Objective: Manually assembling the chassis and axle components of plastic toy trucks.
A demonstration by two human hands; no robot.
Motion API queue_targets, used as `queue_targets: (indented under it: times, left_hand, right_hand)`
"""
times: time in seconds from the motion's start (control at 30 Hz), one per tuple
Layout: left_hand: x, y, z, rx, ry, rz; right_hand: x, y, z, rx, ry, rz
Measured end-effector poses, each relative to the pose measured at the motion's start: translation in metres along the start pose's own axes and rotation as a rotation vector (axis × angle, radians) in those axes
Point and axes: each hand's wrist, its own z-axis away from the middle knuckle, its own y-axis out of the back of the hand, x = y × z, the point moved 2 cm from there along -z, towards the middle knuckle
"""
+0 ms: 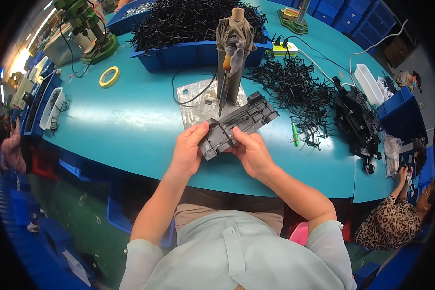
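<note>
Thumbs laid along it, the left hand (190, 146) and the right hand (254, 155) pinch a long black moulded plastic part (239, 127) between them, its far end slanting up to the right; most fingers are hidden beneath. It is held above a teal tabletop (135, 126), overlapping in view the near edge of a scuffed silver metal plate (192, 115). Directly beyond stands an upright grey post (236, 91) topped with a bunched grey-brown cloth (237, 36), obstructing the way forward; against it leans a thin tool with an orange handle (226, 64), tip down near the part, contact unclear. Behind, a blue plastic bin (176, 59) brims with small black branched pieces (188, 24). A loose heap of similar black pieces (295, 84) crowds the right, with a slim bright-green tool (295, 135) at its near edge and a stack of bulky black parts (355, 121) farther right. A yellow tape roll (103, 80) lies to the left.
</note>
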Motion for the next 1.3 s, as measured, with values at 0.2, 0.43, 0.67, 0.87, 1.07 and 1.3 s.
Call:
queue_targets:
  times: [0.2,0.43,0.67,0.87,1.07,1.3]
  left_hand:
    - [0.010,-0.003,-0.009,-0.010,-0.037,-0.020]
    - [0.014,-0.002,-0.013,0.000,-0.087,-0.059]
    - [0.015,-0.002,-0.016,-0.002,-0.093,-0.052]
    - [0.016,-0.005,-0.017,-0.008,-0.081,-0.036]
    - [0.017,-0.005,-0.017,-0.011,-0.078,-0.053]
    - [0.017,-0.006,-0.018,-0.004,-0.081,-0.051]
  right_hand:
    - [-0.002,-0.002,-0.007,-0.047,0.060,-0.007]
    - [-0.002,-0.004,-0.008,-0.099,0.091,-0.005]
    - [-0.003,-0.004,-0.009,-0.116,0.113,0.033]
    - [-0.001,-0.004,-0.009,-0.097,0.132,0.028]
    - [-0.001,-0.004,-0.009,-0.097,0.136,0.028]
    - [-0.003,-0.006,-0.007,-0.098,0.146,0.029]
